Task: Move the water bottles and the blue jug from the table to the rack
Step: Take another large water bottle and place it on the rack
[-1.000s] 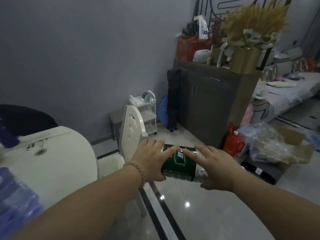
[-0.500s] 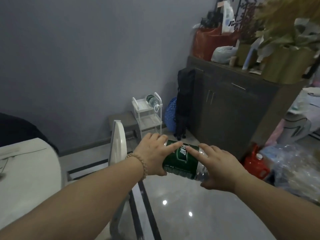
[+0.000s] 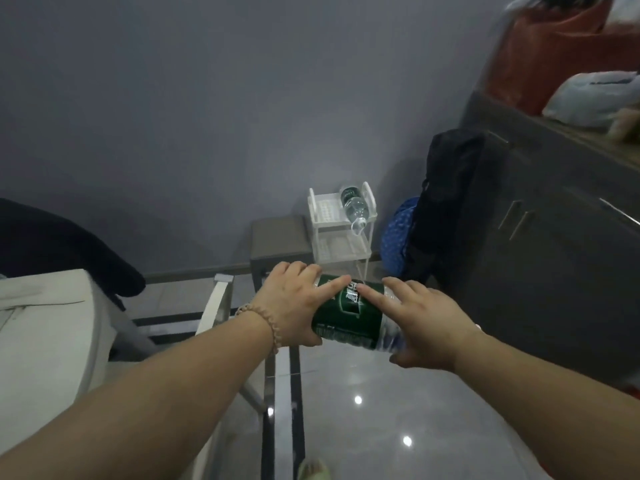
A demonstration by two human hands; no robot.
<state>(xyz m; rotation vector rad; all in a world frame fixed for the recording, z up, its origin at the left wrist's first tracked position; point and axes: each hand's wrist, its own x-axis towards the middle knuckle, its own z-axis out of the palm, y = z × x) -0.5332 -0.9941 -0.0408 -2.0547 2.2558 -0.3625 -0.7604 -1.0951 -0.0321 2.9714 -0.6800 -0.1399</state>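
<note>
- The clear plastic water bottle with a dark green label [image 3: 349,311] lies on its side in mid-air, carried between the two hands above the glossy grey tiled floor [image 3: 381,420].
- The left hand [image 3: 294,303] wraps one end of the bottle, fingers curved over the top and forefinger laid along the label. A string of pale round beads [image 3: 258,320] circles its wrist.
- The right hand [image 3: 427,323] clasps the other, crinkled clear end, fingers spread over the top and thumb tucked beneath.
- Ahead, by the matt grey wall, stands the white plastic tiered rack [image 3: 325,213] with perforated shelves. A second clear ribbed water bottle [image 3: 354,207] lies on its top tier, cap hanging past the front edge.
- A smooth white rounded worktop [image 3: 45,341] sits at the left.
</note>
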